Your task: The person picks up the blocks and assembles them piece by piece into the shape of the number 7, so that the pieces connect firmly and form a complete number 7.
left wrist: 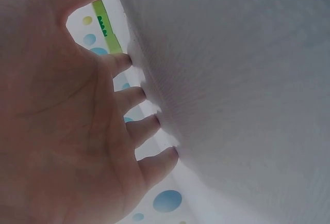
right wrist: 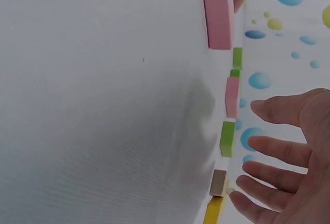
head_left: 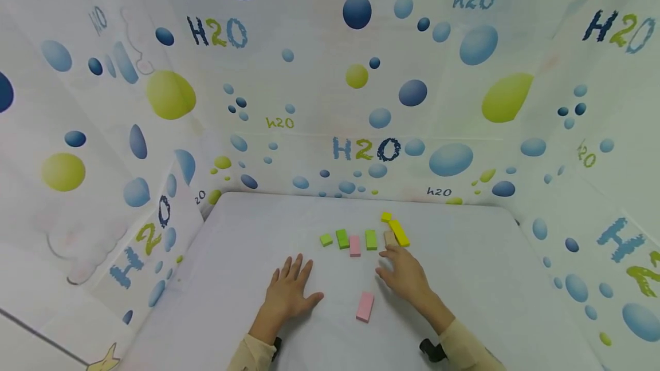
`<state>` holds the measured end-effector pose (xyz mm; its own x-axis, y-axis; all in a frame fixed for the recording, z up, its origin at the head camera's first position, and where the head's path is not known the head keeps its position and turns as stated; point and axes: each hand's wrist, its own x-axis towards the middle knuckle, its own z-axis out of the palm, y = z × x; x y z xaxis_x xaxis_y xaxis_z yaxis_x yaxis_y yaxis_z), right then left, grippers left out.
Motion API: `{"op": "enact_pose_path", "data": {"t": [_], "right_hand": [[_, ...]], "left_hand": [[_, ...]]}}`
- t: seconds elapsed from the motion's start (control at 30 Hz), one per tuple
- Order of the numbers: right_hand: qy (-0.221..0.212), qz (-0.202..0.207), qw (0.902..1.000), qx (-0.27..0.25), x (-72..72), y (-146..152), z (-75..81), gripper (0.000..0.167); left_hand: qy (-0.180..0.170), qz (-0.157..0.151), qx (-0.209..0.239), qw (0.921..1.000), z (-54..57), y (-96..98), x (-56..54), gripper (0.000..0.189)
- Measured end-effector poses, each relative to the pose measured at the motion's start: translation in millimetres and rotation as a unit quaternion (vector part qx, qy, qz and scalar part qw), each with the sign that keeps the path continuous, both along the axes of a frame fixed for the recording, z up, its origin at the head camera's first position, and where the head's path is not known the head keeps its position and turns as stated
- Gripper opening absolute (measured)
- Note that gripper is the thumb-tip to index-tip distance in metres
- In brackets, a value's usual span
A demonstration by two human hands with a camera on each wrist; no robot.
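Head view: I see the right hand point(head_left: 407, 276) by the far tan block point(head_left: 390, 237), a pink block point(head_left: 365, 307) nearer. Left wrist: the left hand point(left wrist: 67, 105), fingers extended, touches the table point(left wrist: 247, 90), perhaps bracing. Right wrist: fingers spread, empty.

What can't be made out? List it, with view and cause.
Head view: near end of the tan block, covered by the right grip.
Left wrist view: thumb of the left grip, partly cut off by the top edge; dark marks on the green strip, too small to read.
Right wrist view: nearer pink block, cut off by the top edge; yellow block, cut off by the bottom edge.
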<state>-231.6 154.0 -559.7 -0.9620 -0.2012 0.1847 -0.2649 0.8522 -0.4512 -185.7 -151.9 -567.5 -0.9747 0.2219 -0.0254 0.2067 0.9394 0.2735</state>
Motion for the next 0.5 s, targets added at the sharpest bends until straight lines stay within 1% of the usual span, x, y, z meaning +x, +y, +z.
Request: {"op": "enact_pose_path", "data": {"t": [0.13,0.23,0.37,0.5], "right_hand": [[-0.025,-0.013,0.9995,0.013,-8.3,0,-2.5,0.044],[-0.03,-0.015,0.9991,0.026,-15.0,1,-7.5,0.046],[-0.02,-0.012,0.9991,0.034,-23.1,3,-11.8,0.046],[-0.019,-0.013,0.9989,0.04,-29.9,5,-12.6,0.044]], "left_hand": [[-0.001,-0.003,0.006,1.0,2.1,0.1,0.7,0.083],[0.002,-0.004,0.01,0.9999,1.2,-1.1,0.3,0.083],[0.009,-0.003,0.002,1.0,-4.8,-3.3,-1.4,0.086],[0.017,0.0,-0.009,0.9998,-15.4,-5.1,-5.2,0.087]]}}
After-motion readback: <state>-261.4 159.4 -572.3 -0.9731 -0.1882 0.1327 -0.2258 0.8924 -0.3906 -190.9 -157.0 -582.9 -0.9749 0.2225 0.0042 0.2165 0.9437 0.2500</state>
